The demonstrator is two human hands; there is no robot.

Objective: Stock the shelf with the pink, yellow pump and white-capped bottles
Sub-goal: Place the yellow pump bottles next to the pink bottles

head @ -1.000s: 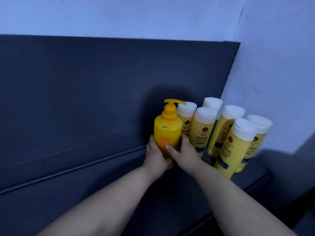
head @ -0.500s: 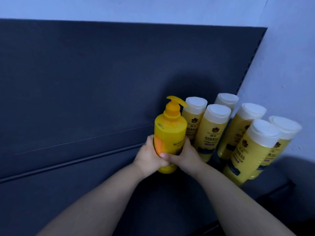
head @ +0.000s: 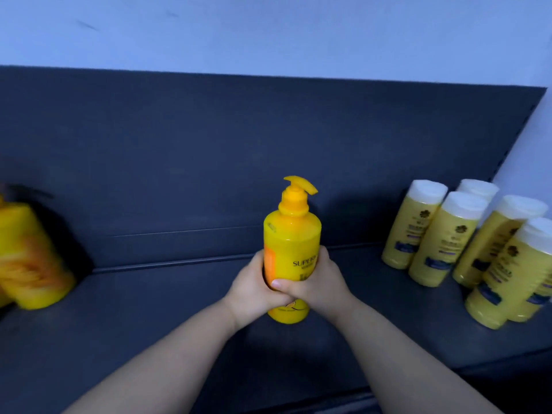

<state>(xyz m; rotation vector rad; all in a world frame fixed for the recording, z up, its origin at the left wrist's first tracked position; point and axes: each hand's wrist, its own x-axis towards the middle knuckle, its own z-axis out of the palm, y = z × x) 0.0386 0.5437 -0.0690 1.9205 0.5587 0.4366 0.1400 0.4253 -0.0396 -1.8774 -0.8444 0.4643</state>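
Dark shelf (head: 149, 324), pale wall behind. Yellow pump bottle (head: 294, 243) upright, axis vertical, mid-shelf; left grip (head: 254, 291), right grip (head: 322, 282) both clamped round its lower body. White-capped bottles (head: 442, 234) well apart rightward; blurred yellow bottle (head: 33, 258) leftward.

I see a dark grey shelf (head: 149, 318) with a flat deck and a tall back panel (head: 209, 144) of the same colour, a seam running where they meet. At the right end, near the corner, white-capped bottles (head: 445, 243) with yellow bodies stand on the deck, packed close together in a cluster. At the far left edge a yellow bottle (head: 30, 258) with an orange label rests on the deck, too blurred to read. Mid-shelf, the yellow pump bottle (head: 292, 234) is upright; I cannot tell whether its base touches the deck.
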